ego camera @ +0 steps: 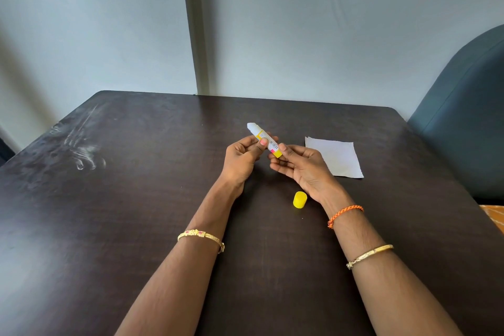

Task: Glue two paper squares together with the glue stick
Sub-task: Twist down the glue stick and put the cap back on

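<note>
Both hands hold an uncapped glue stick (266, 139) above the middle of the dark table (136, 199). It is white and yellow, tilted, with its white glue tip pointing up and to the left. My left hand (245, 158) pinches its upper barrel. My right hand (300, 166) grips its yellow bottom end. The yellow cap (299, 199) lies on the table just below my right hand. White paper squares (336, 157) lie flat to the right of my hands; they look stacked, with one edge peeking out at the top left.
A dark blue-grey chair back (469, 117) stands at the table's right side. Whitish smears (81, 144) mark the table's left part. A grey wall rises behind the far edge. An orange patterned cloth (495, 217) shows at the right edge.
</note>
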